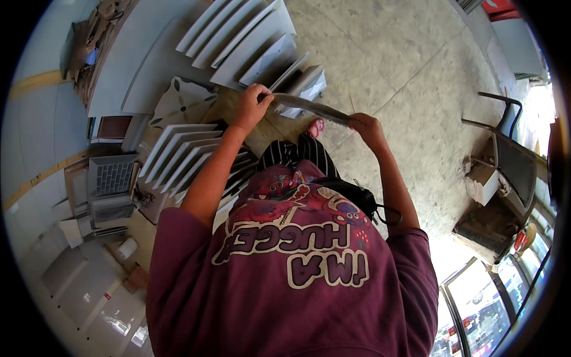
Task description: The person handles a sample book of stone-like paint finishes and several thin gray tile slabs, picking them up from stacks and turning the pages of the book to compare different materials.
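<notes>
A thin dark grey tile, seen nearly edge-on, spans the gap between my two hands in front of me. My left hand pinches its left end, thumb and fingers closed. At the other end, my right hand grips it with the fingers wrapped round the edge. The tile's broad face barely shows, so its pattern cannot be made out. Just beyond and left of it stands a row of upright pale tiles, some with a blue-grey pattern.
Another row of slanted tiles stands beside my left arm, with a patterned tile behind it. Large pale panels lean at the left. A chair and a cardboard box are on the right, on the concrete floor.
</notes>
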Demonstrator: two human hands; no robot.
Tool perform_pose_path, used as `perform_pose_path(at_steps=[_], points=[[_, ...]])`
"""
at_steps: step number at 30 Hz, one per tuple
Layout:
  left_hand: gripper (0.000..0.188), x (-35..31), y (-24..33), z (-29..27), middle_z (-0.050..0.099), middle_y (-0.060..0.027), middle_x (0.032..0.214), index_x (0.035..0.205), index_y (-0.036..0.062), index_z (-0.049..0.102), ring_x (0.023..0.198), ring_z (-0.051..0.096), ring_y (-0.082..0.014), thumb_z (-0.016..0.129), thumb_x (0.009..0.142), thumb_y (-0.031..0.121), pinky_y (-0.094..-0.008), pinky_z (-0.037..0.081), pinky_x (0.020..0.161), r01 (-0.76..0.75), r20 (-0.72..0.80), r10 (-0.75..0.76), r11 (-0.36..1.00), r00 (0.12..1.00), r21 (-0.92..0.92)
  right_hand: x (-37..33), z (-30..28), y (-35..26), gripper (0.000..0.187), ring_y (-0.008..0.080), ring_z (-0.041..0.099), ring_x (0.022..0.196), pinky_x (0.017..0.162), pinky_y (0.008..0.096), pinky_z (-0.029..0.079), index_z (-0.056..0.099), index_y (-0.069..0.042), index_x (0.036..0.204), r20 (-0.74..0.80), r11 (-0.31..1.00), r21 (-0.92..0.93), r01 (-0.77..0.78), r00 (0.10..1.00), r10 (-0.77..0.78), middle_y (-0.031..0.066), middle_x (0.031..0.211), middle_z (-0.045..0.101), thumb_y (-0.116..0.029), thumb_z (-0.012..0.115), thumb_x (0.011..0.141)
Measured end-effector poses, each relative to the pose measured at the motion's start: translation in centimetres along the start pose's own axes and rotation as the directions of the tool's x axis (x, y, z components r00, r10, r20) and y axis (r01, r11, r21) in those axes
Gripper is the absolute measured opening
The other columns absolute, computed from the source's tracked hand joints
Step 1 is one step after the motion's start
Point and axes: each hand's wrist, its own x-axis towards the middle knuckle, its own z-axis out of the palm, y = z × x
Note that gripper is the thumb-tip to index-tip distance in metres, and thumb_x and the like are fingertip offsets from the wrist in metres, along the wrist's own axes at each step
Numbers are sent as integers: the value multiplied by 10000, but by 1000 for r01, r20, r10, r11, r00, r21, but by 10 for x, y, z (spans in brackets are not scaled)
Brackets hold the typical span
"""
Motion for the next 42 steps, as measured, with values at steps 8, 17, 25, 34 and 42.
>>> perform_pose_path(at_steps=[8,17,25,34,42], points=[[126,103,-2,0,566,-101,755,767,35,573,634,566,-250,679,704,57,-332,458,581,-134,32,131,984,991,115,49,-15,-14,191,97,554,669,615,244,439,663,-30,930,-141,1000,21,-9,990,12,54,721,628,-141,646,775],[117,178,-17,1,564,-107,782,782,20,571,634,565,-260,671,735,60,-322,465,574,-181,110,176,983,978,35,86,16,-15,180,98,563,690,654,234,452,665,-41,947,-427,996,93,-18,903,56,63,778,637,-127,653,789],[105,158,-111,4,566,-98,783,770,28,581,675,567,-252,668,718,56,-321,466,618,-101,262,63,986,963,135,101,114,28,236,234,629,810,734,303,476,668,-79,954,-326,976,35,-213,921,212,122,872,645,-199,654,752],[111,70,-177,-26,563,-137,732,695,23,572,742,566,-325,647,689,105,-386,459,669,122,354,-206,961,912,247,89,187,22,247,241,638,709,666,337,481,675,-54,898,137,972,-134,-196,967,214,144,772,648,-230,644,728],[100,18,-167,-63,554,-142,757,708,22,589,757,563,-335,637,689,107,-391,458,690,264,440,-375,919,816,293,99,184,4,241,295,630,746,688,353,478,678,-62,862,471,979,-90,-183,858,204,156,782,645,-247,646,711]])
